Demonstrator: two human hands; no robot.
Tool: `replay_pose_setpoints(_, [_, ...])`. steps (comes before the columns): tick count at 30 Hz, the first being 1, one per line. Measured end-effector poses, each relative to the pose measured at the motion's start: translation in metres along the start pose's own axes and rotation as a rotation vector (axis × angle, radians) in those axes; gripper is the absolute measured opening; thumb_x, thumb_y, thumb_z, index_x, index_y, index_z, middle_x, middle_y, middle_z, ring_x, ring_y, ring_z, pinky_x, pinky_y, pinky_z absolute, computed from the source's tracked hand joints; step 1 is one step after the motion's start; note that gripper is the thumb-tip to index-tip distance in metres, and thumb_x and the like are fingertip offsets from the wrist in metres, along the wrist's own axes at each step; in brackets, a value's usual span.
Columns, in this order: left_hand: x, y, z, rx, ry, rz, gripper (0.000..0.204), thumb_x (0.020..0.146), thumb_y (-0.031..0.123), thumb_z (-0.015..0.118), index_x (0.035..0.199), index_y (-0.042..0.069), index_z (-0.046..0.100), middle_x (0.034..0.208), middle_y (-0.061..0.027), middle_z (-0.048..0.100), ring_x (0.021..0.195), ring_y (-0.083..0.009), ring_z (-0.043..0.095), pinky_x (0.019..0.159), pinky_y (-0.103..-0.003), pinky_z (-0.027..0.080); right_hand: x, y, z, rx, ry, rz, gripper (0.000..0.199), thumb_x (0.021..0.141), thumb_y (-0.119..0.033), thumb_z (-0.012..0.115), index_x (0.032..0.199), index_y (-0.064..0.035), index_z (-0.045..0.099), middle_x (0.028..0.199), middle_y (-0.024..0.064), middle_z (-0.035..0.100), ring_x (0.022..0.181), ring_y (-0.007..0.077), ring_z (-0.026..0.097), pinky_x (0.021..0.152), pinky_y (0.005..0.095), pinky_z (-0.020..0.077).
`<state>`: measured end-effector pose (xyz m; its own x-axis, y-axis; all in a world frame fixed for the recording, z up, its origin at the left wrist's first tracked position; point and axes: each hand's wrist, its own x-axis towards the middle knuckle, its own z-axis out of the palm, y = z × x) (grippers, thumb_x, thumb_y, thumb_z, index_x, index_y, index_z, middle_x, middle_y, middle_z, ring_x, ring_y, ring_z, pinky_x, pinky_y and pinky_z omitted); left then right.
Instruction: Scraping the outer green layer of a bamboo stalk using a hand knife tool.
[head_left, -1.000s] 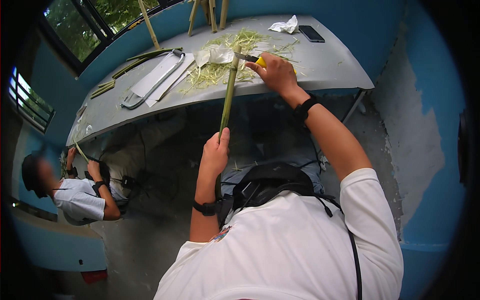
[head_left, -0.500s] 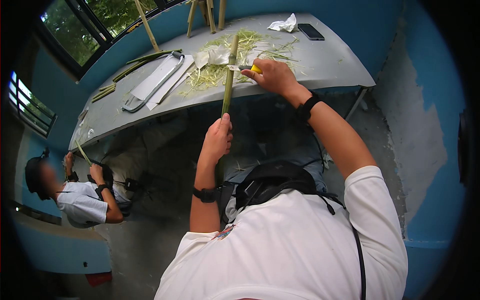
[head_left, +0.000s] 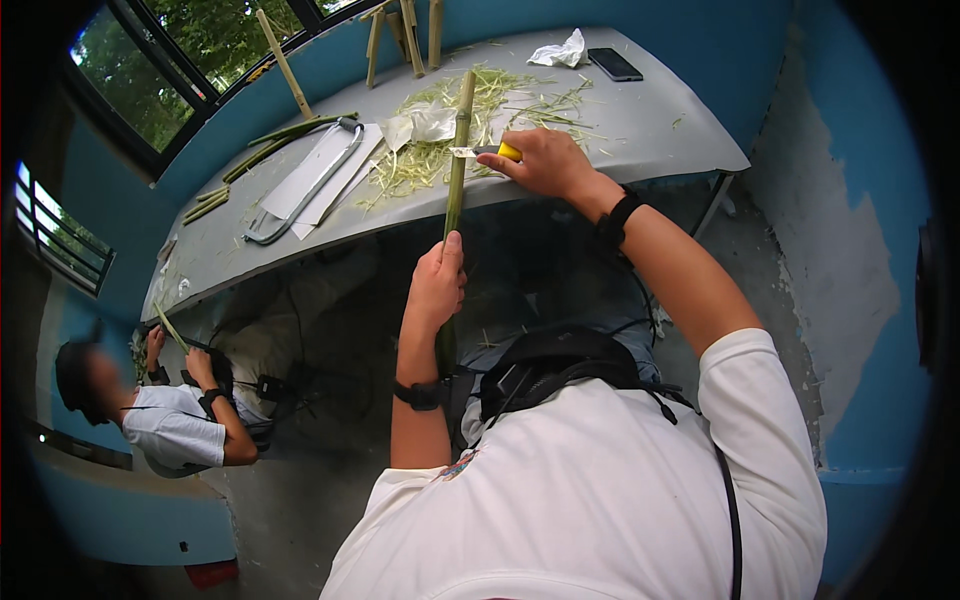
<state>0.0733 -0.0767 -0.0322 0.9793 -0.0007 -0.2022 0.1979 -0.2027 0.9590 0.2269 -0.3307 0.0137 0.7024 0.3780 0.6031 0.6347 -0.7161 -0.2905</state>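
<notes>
My left hand (head_left: 437,283) is wrapped round the lower part of a green bamboo stick (head_left: 457,195), which runs up past the table's front edge with its far end over the shavings. In my right hand (head_left: 548,162) is a utility knife (head_left: 508,152) with a yellow handle. Its blade lies across the stick, touching it about halfway along the part beyond my left hand. Thin green bamboo shavings (head_left: 412,172) are heaped on the table around and behind the stick.
On the grey table (head_left: 660,130) lie a hacksaw (head_left: 315,190) on white paper, bamboo pieces (head_left: 265,155), crumpled tissue (head_left: 560,50) and a phone (head_left: 614,65). Bamboo lengths (head_left: 408,40) stand at the back. At left another person (head_left: 190,415) holds a thin green strip.
The knife blade has slid down the stick, a little nearer to my left hand. My left hand keeps its grip. The view has shifted slightly.
</notes>
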Motion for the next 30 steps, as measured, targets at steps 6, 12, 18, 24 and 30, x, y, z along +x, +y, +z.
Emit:
replay_pose_setpoints(6, [-0.019,-0.015,0.004,0.039,0.057,0.082,0.056,0.120,0.061,0.054,0.091,0.014,0.050,0.069,0.0034,0.049,0.054,-0.0070,0.046,0.048,-0.029,0.037,0.004,0.004,0.004,-0.058,0.067,0.066,0.073,0.108,-0.076,0.063,0.086,-0.0069,0.070,0.078,0.0200,0.074,0.078,0.0456,0.076,0.073,0.0568,0.0604])
replay_pose_setpoints(12, [-0.027,-0.019,0.000,-0.030,0.018,0.040,0.056,0.121,0.061,0.055,0.091,0.014,0.050,0.069,0.0036,0.049,0.053,-0.0065,0.046,0.048,-0.027,0.038,0.002,0.006,0.006,-0.059,0.132,0.001,0.070,0.108,-0.073,0.066,0.087,-0.0062,0.070,0.081,0.0180,0.074,0.081,0.0443,0.075,0.079,0.0549,0.0588])
replay_pose_setpoints(18, [-0.026,-0.017,-0.001,-0.061,-0.001,0.013,0.054,0.120,0.062,0.055,0.091,0.017,0.049,0.069,0.0061,0.045,0.053,-0.0049,0.042,0.048,-0.026,0.033,0.002,0.005,0.003,-0.083,0.196,-0.031,0.067,0.106,-0.070,0.069,0.090,-0.0051,0.072,0.085,0.0180,0.074,0.088,0.0436,0.073,0.087,0.0537,0.0557])
replay_pose_setpoints(24, [-0.022,-0.017,-0.005,-0.090,-0.041,0.010,0.054,0.121,0.061,0.054,0.090,0.017,0.048,0.070,0.0069,0.044,0.053,-0.0044,0.041,0.047,-0.025,0.033,0.000,0.003,0.004,-0.036,0.210,-0.033,0.065,0.107,-0.068,0.070,0.091,-0.0043,0.070,0.086,0.0188,0.073,0.089,0.0441,0.073,0.085,0.0554,0.0566])
replay_pose_setpoints(30, [0.001,-0.026,-0.009,0.112,0.069,0.164,0.060,0.121,0.061,0.052,0.093,0.008,0.054,0.070,-0.0045,0.056,0.060,-0.0179,0.057,0.057,-0.037,0.045,-0.002,-0.002,0.003,-0.029,0.151,-0.024,0.065,0.107,-0.068,0.070,0.092,-0.0051,0.071,0.087,0.0191,0.074,0.091,0.0438,0.075,0.083,0.0554,0.0589])
